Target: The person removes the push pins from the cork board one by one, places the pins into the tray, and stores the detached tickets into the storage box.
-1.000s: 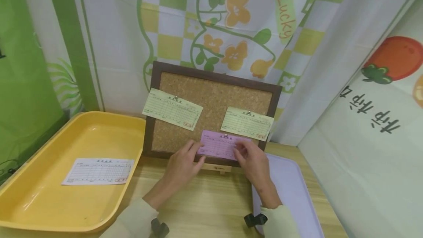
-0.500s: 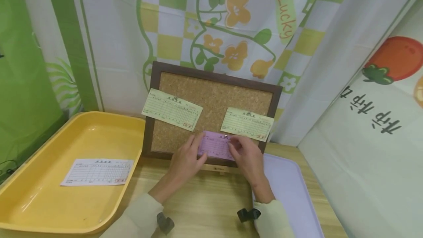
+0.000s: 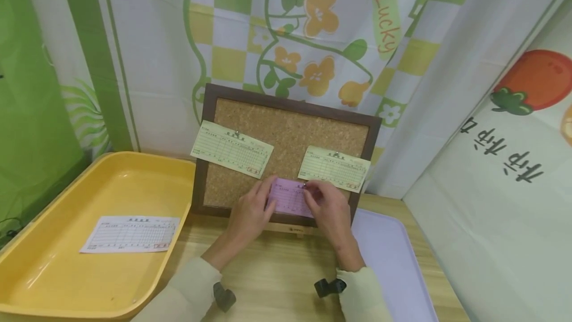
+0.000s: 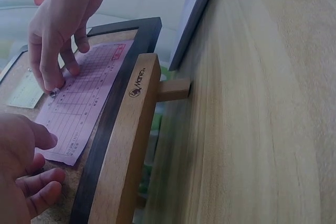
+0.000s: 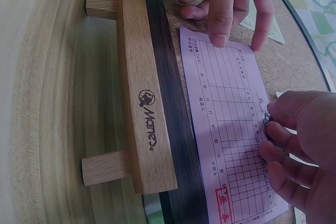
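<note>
A framed cork board [image 3: 277, 128] leans upright on a wooden stand [image 5: 144, 98]. Low on the cork lies a pink receipt slip [image 3: 288, 197]. My right hand [image 3: 332, 210] pinches a small silvery pushpin [image 5: 268, 117] at the slip's top edge, between thumb and index finger; that hand covers the slip's right part in the head view. With extended fingers, my left hand [image 3: 250, 207] touches the slip's left end, thumb [image 4: 47, 139] on the paper. Two pale green slips are pinned higher up, one on the left [image 3: 232, 148] and another on the right [image 3: 334, 168].
On the left stands a yellow tray [image 3: 58, 282] with a white slip [image 3: 131, 234] in it. A pale lilac tray [image 3: 393, 252] lies at the right, partly behind the right forearm. Under everything is a wooden table [image 3: 268, 277], backed by a printed curtain [image 3: 156, 63].
My right hand has shifted left along the pink slip, from its right side to the pin at its top edge. The left hand has moved slightly up at the slip's left end.
</note>
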Motion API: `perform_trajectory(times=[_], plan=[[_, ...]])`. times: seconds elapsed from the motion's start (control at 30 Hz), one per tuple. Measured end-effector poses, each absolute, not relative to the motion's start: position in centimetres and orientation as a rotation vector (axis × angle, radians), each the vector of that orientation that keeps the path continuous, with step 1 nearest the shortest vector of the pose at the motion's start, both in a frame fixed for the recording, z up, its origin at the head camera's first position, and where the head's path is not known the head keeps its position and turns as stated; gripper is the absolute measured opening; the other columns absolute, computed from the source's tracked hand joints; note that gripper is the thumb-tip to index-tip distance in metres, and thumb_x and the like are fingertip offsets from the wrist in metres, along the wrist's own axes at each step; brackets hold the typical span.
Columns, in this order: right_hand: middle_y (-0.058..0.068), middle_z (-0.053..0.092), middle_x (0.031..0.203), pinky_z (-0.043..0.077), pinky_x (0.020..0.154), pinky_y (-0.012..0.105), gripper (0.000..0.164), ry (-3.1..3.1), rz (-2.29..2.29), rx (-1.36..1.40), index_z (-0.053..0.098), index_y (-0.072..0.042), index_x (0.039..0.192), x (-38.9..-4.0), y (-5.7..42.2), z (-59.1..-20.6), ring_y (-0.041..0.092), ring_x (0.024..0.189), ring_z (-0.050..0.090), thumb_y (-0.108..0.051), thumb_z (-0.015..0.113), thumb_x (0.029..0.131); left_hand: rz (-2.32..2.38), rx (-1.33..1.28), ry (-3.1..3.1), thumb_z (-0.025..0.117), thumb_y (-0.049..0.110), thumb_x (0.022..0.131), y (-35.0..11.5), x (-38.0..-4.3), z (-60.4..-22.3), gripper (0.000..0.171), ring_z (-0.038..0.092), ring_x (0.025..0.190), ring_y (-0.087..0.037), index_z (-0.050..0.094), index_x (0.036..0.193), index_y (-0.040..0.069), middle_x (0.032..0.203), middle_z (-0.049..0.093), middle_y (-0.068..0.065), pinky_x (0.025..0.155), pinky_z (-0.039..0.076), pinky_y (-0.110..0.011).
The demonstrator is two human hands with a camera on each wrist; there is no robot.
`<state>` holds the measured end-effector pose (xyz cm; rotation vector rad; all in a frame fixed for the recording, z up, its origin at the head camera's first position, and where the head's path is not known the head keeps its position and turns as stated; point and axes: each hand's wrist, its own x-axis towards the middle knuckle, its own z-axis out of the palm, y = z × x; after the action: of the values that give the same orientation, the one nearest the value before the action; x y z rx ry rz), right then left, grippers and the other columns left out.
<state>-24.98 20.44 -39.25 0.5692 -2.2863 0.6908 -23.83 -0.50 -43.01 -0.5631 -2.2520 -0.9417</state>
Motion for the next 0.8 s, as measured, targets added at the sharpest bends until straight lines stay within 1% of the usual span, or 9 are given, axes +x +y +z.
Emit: perform_trajectory(times=[0.13, 0.3, 0.4, 0.5, 0.63, 0.8], plan=[[0.003, 0.070, 0.090, 0.055, 0.068, 0.037, 0.017, -2.299, 0.696, 0.549, 0.073, -0.008, 0.103, -25.06, 20.32, -39.28, 0.022, 0.079, 0.067, -0.009, 0.082, 0.089, -0.934, -0.558, -2.244, 0.078, 0.007, 0.092, -0.50, -23.89, -43.02, 0.055, 0.053, 0.063, -0.012, 0.055, 0.141, 0.006, 0.094, 0.062, -0.005, 0.051, 0.044, -0.023], [0.002, 0.069, 0.091, 0.054, 0.068, 0.035, 0.015, -2.315, 0.689, 0.532, 0.072, -0.010, 0.104, -25.20, 20.27, -39.26, 0.020, 0.080, 0.066, -0.010, 0.080, 0.091, -0.921, -0.561, -2.230, 0.079, 0.005, 0.091, -0.48, -24.09, -43.01, 0.051, 0.050, 0.058, -0.010, 0.058, 0.138, 0.004, 0.092, 0.062, -0.005, 0.047, 0.041, -0.020], [0.001, 0.069, 0.091, 0.054, 0.068, 0.034, 0.014, -2.315, 0.685, 0.530, 0.072, -0.010, 0.103, -25.27, 20.26, -39.26, 0.019, 0.080, 0.066, -0.009, 0.080, 0.091, -0.913, -0.566, -2.222, 0.078, 0.004, 0.091, -0.46, -24.22, -42.91, 0.049, 0.051, 0.057, -0.010, 0.059, 0.135, 0.004, 0.092, 0.064, -0.007, 0.046, 0.041, -0.019], [0.001, 0.069, 0.091, 0.054, 0.069, 0.034, 0.014, -2.310, 0.679, 0.527, 0.072, -0.010, 0.103, -25.32, 20.20, -39.28, 0.020, 0.080, 0.066, -0.008, 0.079, 0.091, -0.917, -0.567, -2.215, 0.078, 0.002, 0.090, -0.47, -24.37, -42.88, 0.047, 0.054, 0.058, -0.011, 0.060, 0.133, 0.003, 0.095, 0.066, -0.009, 0.047, 0.042, -0.019], [0.001, 0.068, 0.091, 0.054, 0.070, 0.035, 0.014, -2.309, 0.670, 0.514, 0.071, -0.010, 0.102, -25.40, 20.08, -39.34, 0.020, 0.081, 0.066, -0.008, 0.079, 0.091, -0.905, -0.567, -2.199, 0.077, 0.000, 0.090, -0.43, -24.69, -42.89, 0.041, 0.059, 0.060, -0.013, 0.063, 0.129, 0.003, 0.096, 0.067, -0.010, 0.049, 0.046, -0.021], [0.000, 0.068, 0.090, 0.054, 0.070, 0.035, 0.013, -2.314, 0.656, 0.499, 0.071, -0.011, 0.101, -25.55, 20.01, -39.42, 0.017, 0.079, 0.065, -0.009, 0.079, 0.091, -0.891, -0.562, -2.191, 0.078, 0.002, 0.090, -0.37, -24.80, -42.79, 0.030, 0.059, 0.061, -0.012, 0.067, 0.118, 0.004, 0.091, 0.066, -0.006, 0.050, 0.048, -0.023]])
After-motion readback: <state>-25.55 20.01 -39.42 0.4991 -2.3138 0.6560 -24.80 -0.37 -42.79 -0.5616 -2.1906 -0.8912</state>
